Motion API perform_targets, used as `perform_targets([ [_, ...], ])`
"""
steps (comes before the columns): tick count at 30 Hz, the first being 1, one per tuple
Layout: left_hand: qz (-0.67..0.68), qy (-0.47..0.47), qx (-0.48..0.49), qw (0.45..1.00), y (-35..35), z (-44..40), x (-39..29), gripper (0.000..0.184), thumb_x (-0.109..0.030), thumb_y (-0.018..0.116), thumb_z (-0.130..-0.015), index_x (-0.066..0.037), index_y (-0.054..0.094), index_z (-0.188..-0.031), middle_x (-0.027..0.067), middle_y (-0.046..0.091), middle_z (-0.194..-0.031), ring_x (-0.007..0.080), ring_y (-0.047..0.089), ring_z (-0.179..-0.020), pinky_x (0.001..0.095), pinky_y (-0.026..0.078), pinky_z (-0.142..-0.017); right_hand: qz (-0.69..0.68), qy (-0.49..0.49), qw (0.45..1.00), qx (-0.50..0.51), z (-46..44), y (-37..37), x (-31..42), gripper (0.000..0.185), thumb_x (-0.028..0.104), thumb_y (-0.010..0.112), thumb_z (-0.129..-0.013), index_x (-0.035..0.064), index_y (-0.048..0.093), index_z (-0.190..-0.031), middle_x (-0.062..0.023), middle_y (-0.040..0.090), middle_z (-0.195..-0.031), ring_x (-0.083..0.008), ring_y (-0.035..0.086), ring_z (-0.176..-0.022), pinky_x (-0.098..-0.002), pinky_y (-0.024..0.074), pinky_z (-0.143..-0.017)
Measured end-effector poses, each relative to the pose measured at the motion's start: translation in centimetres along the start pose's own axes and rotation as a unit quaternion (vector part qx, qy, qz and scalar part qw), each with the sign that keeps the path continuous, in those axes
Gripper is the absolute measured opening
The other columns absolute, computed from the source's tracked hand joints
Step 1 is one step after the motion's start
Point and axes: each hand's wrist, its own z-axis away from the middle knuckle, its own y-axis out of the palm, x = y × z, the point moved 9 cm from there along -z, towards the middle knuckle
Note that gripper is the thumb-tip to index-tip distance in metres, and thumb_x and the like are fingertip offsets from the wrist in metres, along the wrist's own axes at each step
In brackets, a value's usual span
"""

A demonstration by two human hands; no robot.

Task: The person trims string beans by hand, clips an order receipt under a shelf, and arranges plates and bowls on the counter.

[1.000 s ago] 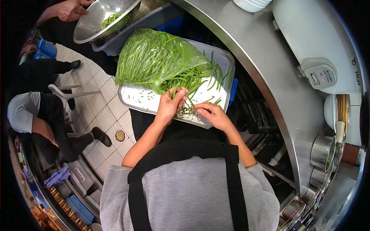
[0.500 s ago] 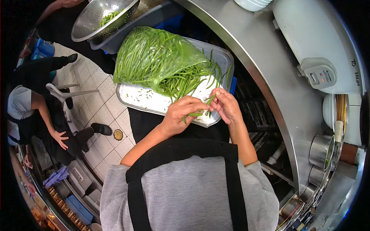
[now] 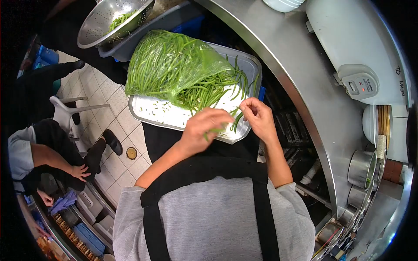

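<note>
A clear plastic bag of green beans (image 3: pixel 170 65) lies on a metal tray (image 3: pixel 161 114), with loose beans (image 3: pixel 204 92) spilling from its mouth. Small cut bean ends dot the tray's white surface. My left hand (image 3: pixel 204 128), blurred by motion, is closed round green bean pieces over the tray's front edge. To its right, my right hand (image 3: pixel 260 118) has thumb and forefinger pinched together near the tray's right corner. A bean lies by those fingertips; whether they grip it is too small to tell.
A colander (image 3: pixel 114 22) with some beans rests on a grey tub (image 3: pixel 167 19) at upper left. Along the right curves a steel counter (image 3: pixel 278 43) with a rice cooker (image 3: pixel 359 82) and pots (image 3: pixel 361 167). A seated person (image 3: pixel 52 152) and white chair (image 3: pixel 65 115) are at left.
My hands have moved apart from their close position over the tray; the right has risen and shifted right. At left, the seated person's arm has moved, and the other person's hand has left the colander.
</note>
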Motion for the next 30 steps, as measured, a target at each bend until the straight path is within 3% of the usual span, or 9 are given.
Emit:
perform_targets([
  [3, 0.000, 0.068, 0.015, 0.998, 0.6, -0.1, -1.0, 0.022, 0.003, 0.060, -0.078, -0.005, 0.065, -0.098, 0.0074, 0.064, -0.089, 0.0217, 0.061, -0.081, 0.0281, 0.048, -0.069, -0.126, 0.025, 0.987, -0.092, -1.2, -1.6, -2.4, 0.011, 0.011, 0.058, -0.089, 0.0008, 0.059, -0.089, 0.0007, 0.054, -0.072, -0.0057, 0.050, -0.058, -0.0213, 0.0415, -0.054],
  [5, -0.017, 0.073, -0.019, 0.997, -0.7, -0.5, -1.1, 0.016, 0.001, 0.059, -0.081, -0.003, 0.063, -0.096, 0.0055, 0.063, -0.084, 0.0181, 0.059, -0.077, 0.0260, 0.046, -0.065, -0.060, 0.060, 0.992, -0.090, -1.6, -2.7, -3.0, 0.010, 0.011, 0.058, -0.088, 0.0016, 0.060, -0.087, -0.0007, 0.054, -0.069, -0.0074, 0.052, -0.058, -0.0230, 0.0426, -0.054],
  [8, 0.249, -0.255, -0.105, 0.929, -1.8, 1.7, 5.8, 0.005, -0.003, 0.057, -0.087, -0.003, 0.058, -0.092, 0.0008, 0.057, -0.075, 0.0092, 0.052, -0.069, 0.0211, 0.041, -0.059, 0.214, -0.044, 0.976, -0.020, -1.1, -1.8, -1.6, 0.009, 0.007, 0.061, -0.081, 0.0032, 0.064, -0.089, -0.0071, 0.057, -0.073, -0.0184, 0.059, -0.066, -0.0308, 0.0476, -0.059],
  [9, 0.301, -0.250, -0.140, 0.910, -1.7, 2.1, 7.6, 0.007, -0.014, 0.054, -0.092, -0.007, 0.053, -0.091, -0.0046, 0.047, -0.068, 0.0022, 0.033, -0.053, 0.0190, 0.025, -0.047, 0.321, -0.094, 0.942, 0.005, -0.7, -0.9, -1.3, 0.011, 0.006, 0.061, -0.079, 0.0041, 0.065, -0.089, -0.0089, 0.058, -0.076, -0.0223, 0.061, -0.070, -0.0334, 0.0489, -0.061],
  [12, 0.194, -0.324, -0.135, 0.916, -1.9, 3.0, 9.9, 0.012, -0.016, 0.056, -0.093, -0.004, 0.057, -0.091, -0.0036, 0.048, -0.067, 0.0033, 0.041, -0.059, 0.0194, 0.033, -0.053, 0.422, -0.137, 0.896, -0.015, -0.6, -0.4, -2.0, 0.017, 0.006, 0.060, -0.074, 0.0064, 0.067, -0.089, -0.0125, 0.058, -0.087, -0.0304, 0.061, -0.084, -0.0400, 0.0488, -0.070],
  [16, 0.210, -0.428, -0.011, 0.879, 1.1, 4.5, 12.1, 0.016, -0.019, 0.057, -0.093, -0.005, 0.063, -0.095, -0.0042, 0.050, -0.070, 0.0020, 0.044, -0.059, 0.0188, 0.035, -0.053, 0.471, -0.153, 0.869, 0.021, -0.7, 0.6, -3.1, 0.007, 0.008, 0.057, -0.074, 0.0046, 0.063, -0.077, -0.0102, 0.057, -0.088, -0.0273, 0.057, -0.091, -0.0410, 0.0453, -0.077],
  [21, -0.008, -0.241, 0.072, 0.968, 2.9, 3.5, 11.6, 0.021, -0.017, 0.062, -0.085, -0.004, 0.067, -0.101, 0.0144, 0.063, -0.083, 0.0273, 0.061, -0.075, 0.0345, 0.047, -0.072, 0.441, -0.241, 0.863, 0.049, 0.7, 2.4, -0.1, 0.008, 0.010, 0.066, -0.071, 0.0085, 0.061, -0.077, -0.0057, 0.058, -0.087, -0.0235, 0.056, -0.085, -0.0368, 0.0402, -0.073],
  [27, -0.034, -0.246, 0.107, 0.963, 4.6, 3.0, 10.7, 0.021, -0.021, 0.063, -0.085, -0.004, 0.067, -0.097, 0.0128, 0.063, -0.077, 0.0240, 0.059, -0.064, 0.0339, 0.046, -0.063, 0.279, -0.275, 0.920, -0.022, 1.8, 2.3, 4.2, 0.010, 0.004, 0.065, -0.073, 0.0060, 0.059, -0.080, -0.0043, 0.057, -0.078, -0.0191, 0.056, -0.072, -0.0322, 0.0405, -0.069],
  [30, 0.070, -0.330, 0.062, 0.939, 4.0, 3.5, 11.8, 0.020, -0.023, 0.062, -0.088, -0.004, 0.067, -0.094, 0.0058, 0.059, -0.068, 0.0146, 0.053, -0.055, 0.0287, 0.042, -0.053, -0.058, -0.059, 0.994, -0.072, 0.3, 1.1, -1.9, 0.007, 0.001, 0.064, -0.077, 0.0028, 0.059, -0.083, -0.0017, 0.054, -0.076, -0.0109, 0.054, -0.066, -0.0264, 0.0423, -0.063],
])
